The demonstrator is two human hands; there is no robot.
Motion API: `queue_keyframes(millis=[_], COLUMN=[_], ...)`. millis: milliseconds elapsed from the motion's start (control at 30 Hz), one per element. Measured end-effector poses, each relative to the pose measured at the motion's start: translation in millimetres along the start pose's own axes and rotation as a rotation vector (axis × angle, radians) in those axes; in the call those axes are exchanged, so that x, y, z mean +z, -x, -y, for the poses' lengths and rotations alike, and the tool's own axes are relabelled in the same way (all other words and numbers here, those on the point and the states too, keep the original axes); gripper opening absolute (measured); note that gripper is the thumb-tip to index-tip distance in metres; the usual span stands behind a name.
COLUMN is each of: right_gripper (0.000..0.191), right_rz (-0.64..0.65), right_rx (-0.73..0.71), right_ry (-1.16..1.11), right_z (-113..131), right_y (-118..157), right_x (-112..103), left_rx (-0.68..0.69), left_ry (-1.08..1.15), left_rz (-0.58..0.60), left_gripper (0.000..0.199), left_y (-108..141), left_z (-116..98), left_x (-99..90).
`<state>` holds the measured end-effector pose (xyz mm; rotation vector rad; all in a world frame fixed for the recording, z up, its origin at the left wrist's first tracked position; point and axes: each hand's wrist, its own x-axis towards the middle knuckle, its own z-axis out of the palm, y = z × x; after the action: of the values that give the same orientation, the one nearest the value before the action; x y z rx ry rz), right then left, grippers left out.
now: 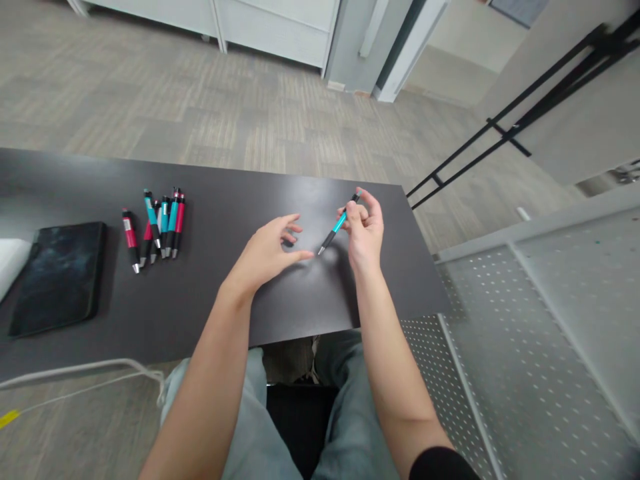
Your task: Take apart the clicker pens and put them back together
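Between the thumb and fingers of my right hand (367, 230) is a teal and black ballpoint pen (340, 223). The pen slants down to the left, its silver tip close above the table. My left hand (270, 250) is just left of that tip, fingers apart and curved, holding nothing. Farther left on the dark table (215, 267) lies a group of several pens (164, 223), some teal and some red, with black grips and silver tips. One red pen (130, 237) lies at the left side of the group.
A black flat case or notebook (60, 277) lies on the table's left part, beside a white object (11, 263). A white cable (100, 365) runs along the near left edge. Perforated metal panels (540, 313) and a black metal frame (480, 130) stand to the right.
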<state>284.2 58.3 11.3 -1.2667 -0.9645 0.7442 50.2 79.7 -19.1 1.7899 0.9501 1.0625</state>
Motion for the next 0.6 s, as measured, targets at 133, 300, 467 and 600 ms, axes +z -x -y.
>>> queue_keyframes(millis=[133, 300, 467, 600], right_gripper=[0.066, 0.055, 0.061, 0.066], right_rz=[-0.062, 0.024, 0.017, 0.046], right_rx=[-0.059, -0.081, -0.082, -0.114], right_ry=[0.022, 0.007, 0.08, 0.06], right_z=[4.6, 3.9, 2.5, -6.6], right_y=[-8.1, -10.6, -13.0, -21.1], right_x=[-21.1, -31.7, -37.4, -45.1], left_rx=[-0.001, 0.012, 0.018, -0.053], left_ry=[-0.006, 0.012, -0.026, -0.082], left_rz=[-0.086, -0.106, -0.101, -0.071], left_gripper=[0.07, 0.052, 0.045, 0.037], left_y=[1.1, -1.1, -0.8, 0.8], left_z=[-0.4, -9.2, -9.2, -21.6], left_x=[-2.4, -5.1, -7.8, -9.6])
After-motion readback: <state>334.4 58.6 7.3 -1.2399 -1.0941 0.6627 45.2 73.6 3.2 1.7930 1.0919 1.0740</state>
